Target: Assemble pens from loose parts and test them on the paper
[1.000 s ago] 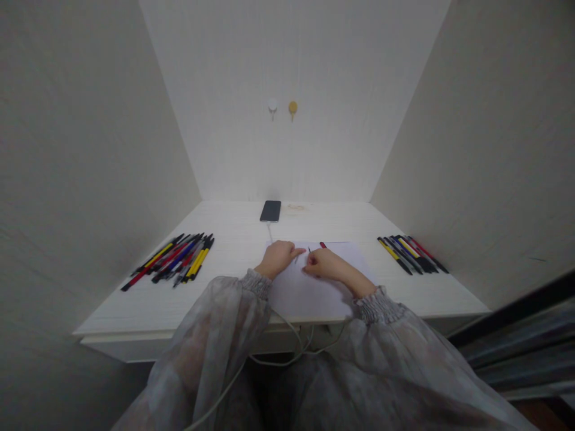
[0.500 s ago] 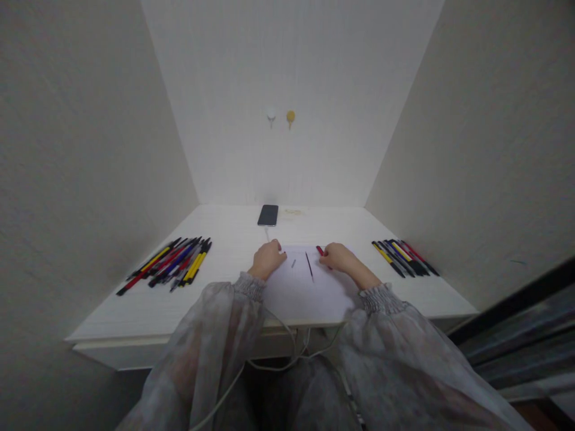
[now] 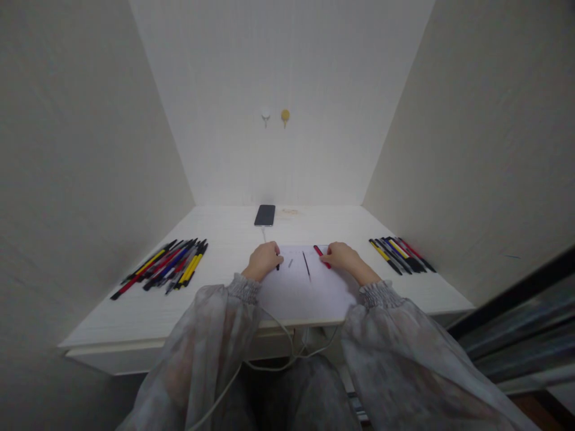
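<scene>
1. Far left of the left hand, well apart: loose heap of pens (image 3: 168, 267), black, yellow, red, blue and grey, overlapping at a slant on the white desk (image 3: 224, 230).
2. Left hand (image 3: 263, 261): at upper left edge of the paper, back of the hand up, fingers drawn narrow on a short black piece (image 3: 278, 267); most of its upper part hidden by the fingertips.
3. Beyond the left hand, further back on the desk: dark phone (image 3: 265, 215), lying flat. White cable (image 3: 263, 232) leaves its near end and runs toward that hand.
4. Higher, on the back wall above the phone: white hook (image 3: 265, 115), then yellow hook (image 3: 285, 114) just to its right.
5. Between the hands, under the loose parts: white sheet of paper (image 3: 300, 296), reaching nearly to the desk's front edge.
6. On the sheet, just right of the left hand's fingertips: small grey part (image 3: 290, 263), thin, tilted; looks like a spring, too small to be sure.
7. Right of that, about midway between the hands: slim dark refill (image 3: 306, 264), aslant, touched by neither hand.
8. At the right hand's fingertips: red pen barrel (image 3: 321, 257), slanting, far end clear of the fingers.
9. Right hand (image 3: 345, 260): thumb and fingers pinched narrow on that barrel.
10. Right of the right hand, well apart: second group of pens (image 3: 402, 256), side by side, roughly parallel.
</scene>
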Tool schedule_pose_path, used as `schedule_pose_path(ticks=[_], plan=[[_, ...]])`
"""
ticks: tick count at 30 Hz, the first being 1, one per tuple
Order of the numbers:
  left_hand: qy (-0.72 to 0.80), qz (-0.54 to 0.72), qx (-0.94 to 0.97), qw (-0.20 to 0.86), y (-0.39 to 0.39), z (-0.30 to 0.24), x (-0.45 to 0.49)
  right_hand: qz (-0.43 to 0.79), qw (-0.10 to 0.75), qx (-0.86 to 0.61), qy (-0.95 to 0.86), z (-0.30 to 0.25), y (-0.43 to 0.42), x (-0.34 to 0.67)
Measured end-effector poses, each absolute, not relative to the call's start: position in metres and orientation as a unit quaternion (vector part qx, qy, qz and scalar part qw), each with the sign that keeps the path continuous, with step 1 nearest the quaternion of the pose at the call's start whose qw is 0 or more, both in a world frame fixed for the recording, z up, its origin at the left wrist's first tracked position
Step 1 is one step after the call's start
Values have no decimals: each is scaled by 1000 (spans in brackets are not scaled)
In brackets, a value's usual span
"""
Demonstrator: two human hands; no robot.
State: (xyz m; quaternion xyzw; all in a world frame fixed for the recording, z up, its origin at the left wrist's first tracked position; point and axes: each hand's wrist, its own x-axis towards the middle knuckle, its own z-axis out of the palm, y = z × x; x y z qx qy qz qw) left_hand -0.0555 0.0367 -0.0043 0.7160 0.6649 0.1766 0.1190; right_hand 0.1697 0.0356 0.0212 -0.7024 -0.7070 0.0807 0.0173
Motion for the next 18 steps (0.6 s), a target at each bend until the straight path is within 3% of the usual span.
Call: schedule_pose_path(ticks=[18], plan=[[670, 156, 715, 124, 33, -3, -56, 87, -39, -717, -690, 23, 15, 212]])
